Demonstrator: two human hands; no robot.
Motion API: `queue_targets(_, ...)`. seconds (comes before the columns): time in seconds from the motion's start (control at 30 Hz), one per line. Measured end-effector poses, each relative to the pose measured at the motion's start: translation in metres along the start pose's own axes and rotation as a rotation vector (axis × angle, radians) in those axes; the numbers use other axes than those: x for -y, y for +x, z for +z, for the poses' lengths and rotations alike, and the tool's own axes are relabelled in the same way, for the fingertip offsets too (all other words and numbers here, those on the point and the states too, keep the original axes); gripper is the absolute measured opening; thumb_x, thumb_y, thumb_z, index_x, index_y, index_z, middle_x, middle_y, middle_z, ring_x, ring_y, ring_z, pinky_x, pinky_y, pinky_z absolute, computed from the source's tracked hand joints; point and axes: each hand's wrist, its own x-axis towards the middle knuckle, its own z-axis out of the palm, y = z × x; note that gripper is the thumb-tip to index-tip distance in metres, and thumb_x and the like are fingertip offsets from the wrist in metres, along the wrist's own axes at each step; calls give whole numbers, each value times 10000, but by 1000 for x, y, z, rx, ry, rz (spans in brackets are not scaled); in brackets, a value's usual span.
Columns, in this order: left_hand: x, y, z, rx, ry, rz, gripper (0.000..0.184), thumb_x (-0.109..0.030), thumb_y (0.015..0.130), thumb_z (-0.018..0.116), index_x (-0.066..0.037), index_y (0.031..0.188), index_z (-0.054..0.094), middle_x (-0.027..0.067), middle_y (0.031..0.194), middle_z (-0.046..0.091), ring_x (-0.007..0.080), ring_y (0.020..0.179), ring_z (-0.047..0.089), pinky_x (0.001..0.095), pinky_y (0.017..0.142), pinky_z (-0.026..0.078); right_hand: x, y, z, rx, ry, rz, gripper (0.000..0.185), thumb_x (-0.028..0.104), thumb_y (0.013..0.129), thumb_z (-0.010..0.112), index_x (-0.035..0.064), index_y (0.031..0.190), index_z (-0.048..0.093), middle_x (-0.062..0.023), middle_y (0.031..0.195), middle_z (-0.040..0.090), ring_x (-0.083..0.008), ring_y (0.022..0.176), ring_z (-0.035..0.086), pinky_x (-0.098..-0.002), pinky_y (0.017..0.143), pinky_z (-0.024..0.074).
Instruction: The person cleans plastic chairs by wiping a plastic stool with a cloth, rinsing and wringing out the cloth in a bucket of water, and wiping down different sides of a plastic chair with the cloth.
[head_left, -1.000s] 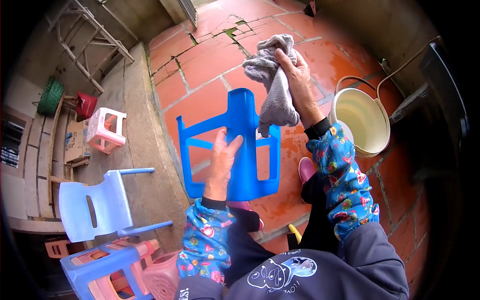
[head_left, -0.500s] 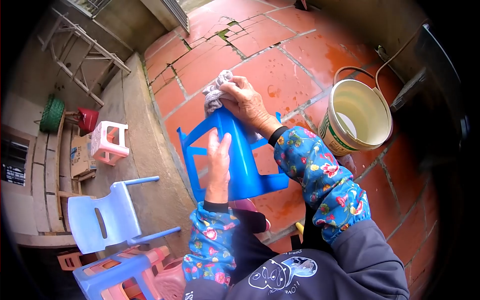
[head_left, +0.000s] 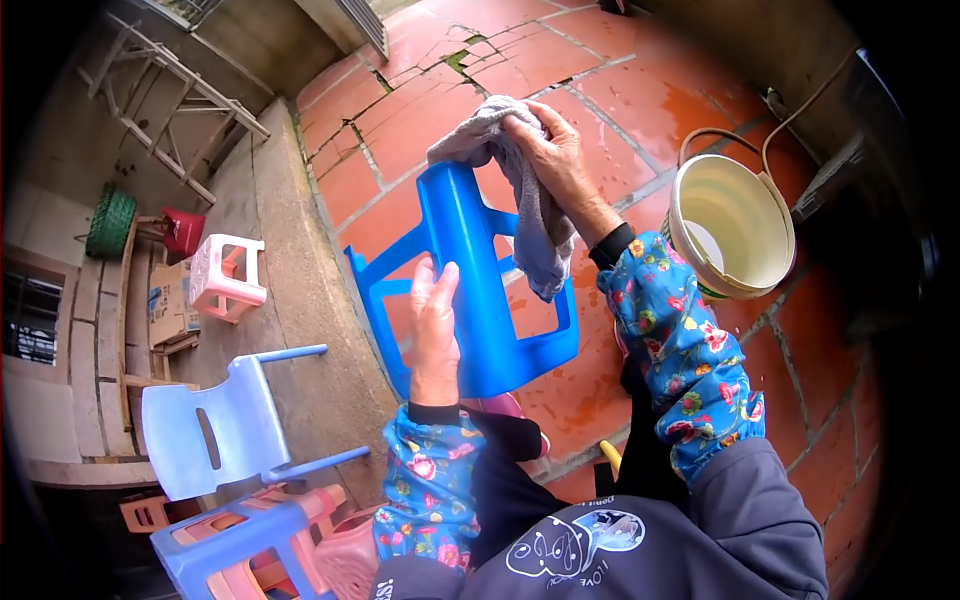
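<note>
A blue plastic stool (head_left: 470, 290) is tipped on its side in front of me, its legs pointing away. My left hand (head_left: 435, 325) lies against its near left side, fingers and thumb visible, some of them around the edge of a leg. A grey cloth (head_left: 520, 185) hangs from my right hand (head_left: 565, 165), which pinches it at the stool's far right. One end of the cloth drapes near the tip of the upper leg, and the rest dangles beside the stool.
To the right stands a pale bucket (head_left: 735, 225) with water and a hose beside it. On the left are a light blue chair (head_left: 225, 430), stacked stools (head_left: 240, 550), a pink stool (head_left: 228, 278), a cardboard box (head_left: 172, 305) and a green basket (head_left: 111, 222).
My right hand first brought the cloth onto the stool's leg, then moved away to the right, and the cloth now hangs down. The stool is tilted a little differently.
</note>
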Motion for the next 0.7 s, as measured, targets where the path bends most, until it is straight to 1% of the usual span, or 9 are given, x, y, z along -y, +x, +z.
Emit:
queue_targets(0.07, 2, 2, 2, -43, 3, -27, 473, -213, 961, 595, -17, 1358, 428, 97, 1191, 592, 165, 1049, 596, 286, 865, 517, -5, -7, 3, 56, -96, 59, 504, 255, 874, 710, -5, 1272, 542, -117, 990, 663, -136, 890, 633, -274, 751, 535)
queue_targets(0.1, 2, 1, 6, -86, -4, -54, 524, -225, 960, 598, -8, 1391, 395, 111, 1235, 569, 179, 1091, 575, 297, 898, 500, 0, -22, 13, 125, -191, 72, 500, 246, 852, 715, 9, 1261, 552, -147, 1004, 672, -192, 860, 665, -317, 742, 542)
queue_targets(0.17, 6, 1, 7, -141, 9, -73, 607, -247, 960, 601, 5, 1442, 332, 135, 1309, 520, 201, 1149, 540, 316, 943, 475, -16, -34, 22, 186, -577, -272, 459, 230, 831, 708, 38, 1228, 582, -171, 1001, 672, -295, 872, 673, -370, 768, 536)
queue_targets(0.2, 12, 2, 4, -156, 28, -66, 640, -258, 961, 600, 8, 1460, 302, 144, 1339, 495, 209, 1166, 527, 324, 957, 465, -11, -37, 21, 186, -451, -141, 403, 188, 799, 693, 53, 1171, 618, -191, 997, 664, -364, 925, 649, -410, 811, 520)
queue_targets(0.3, 11, 6, -3, -227, 36, -46, 626, -282, 959, 605, 27, 1444, 359, 148, 1401, 465, 204, 1242, 469, 331, 1039, 398, -3, -48, 19, 409, -562, -1, 378, 140, 824, 677, 36, 1180, 610, -201, 981, 665, -254, 877, 673, -350, 784, 533)
queue_targets(0.37, 11, 14, -13, -256, -110, -41, 618, -275, 975, 571, 24, 1458, 328, 148, 1414, 450, 211, 1257, 467, 342, 1051, 391, 3, -66, 22, 516, -523, -184, 309, 108, 802, 650, -1, 1091, 631, -184, 914, 663, -291, 836, 676, -368, 759, 535)
queue_targets(0.47, 9, 24, -42, -340, -68, 44, 473, -273, 978, 550, 9, 1348, 468, 120, 1296, 545, 207, 1184, 530, 345, 1021, 419, 23, -83, 24, 860, -471, -4, 396, 148, 774, 672, 25, 1149, 642, -181, 982, 678, -290, 885, 679, -355, 791, 533)
queue_targets(0.53, 4, 28, -61, -264, -26, 58, 492, -288, 989, 526, -1, 1378, 432, 137, 1333, 507, 230, 1189, 517, 359, 1020, 417, 34, -83, 17, 1003, -418, 147, 457, 199, 754, 708, 42, 1180, 651, -163, 1033, 685, -256, 915, 677, -335, 823, 530)
queue_targets(0.7, 14, 38, -90, -101, -151, 15, 381, -301, 993, 521, -48, 1276, 545, 104, 1211, 624, 239, 1087, 610, 392, 960, 497, 57, -39, -17, 580, 88, 311, 373, 199, 854, 642, 12, 1176, 615, -51, 1028, 657, -132, 937, 635, -289, 849, 512)
